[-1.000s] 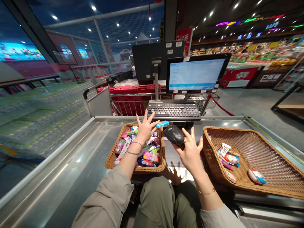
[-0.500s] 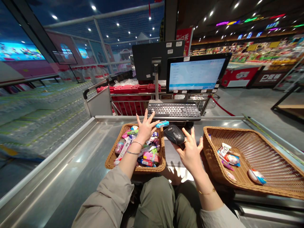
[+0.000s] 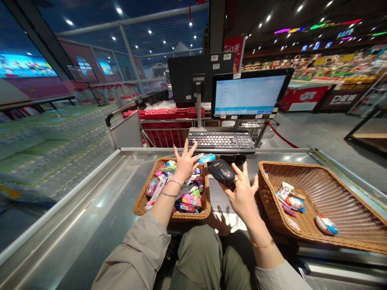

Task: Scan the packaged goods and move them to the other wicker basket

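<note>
Blue pack [image 3: 207,158], smooth and boxy, appears slightly turned from half a second ago, perhaps presenting another face to the black scanner [image 3: 222,172]; left hand [image 3: 185,164] pinches it at the fingertips, other fingers splayed. Just right of those tips, right hand [image 3: 243,193] grips the scanner, fingers loosely spread. Woven basket [image 3: 190,216] lies below the left fingers; larger basket [image 3: 344,199], right of the right fingers.

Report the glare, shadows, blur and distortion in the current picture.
Head view: bright glare marks the steel counter; finger-like shadows fall below the right hand; the stacked goods smear and stretch toward the picture's left edge; text on the lit screen is too soft to read.
</note>
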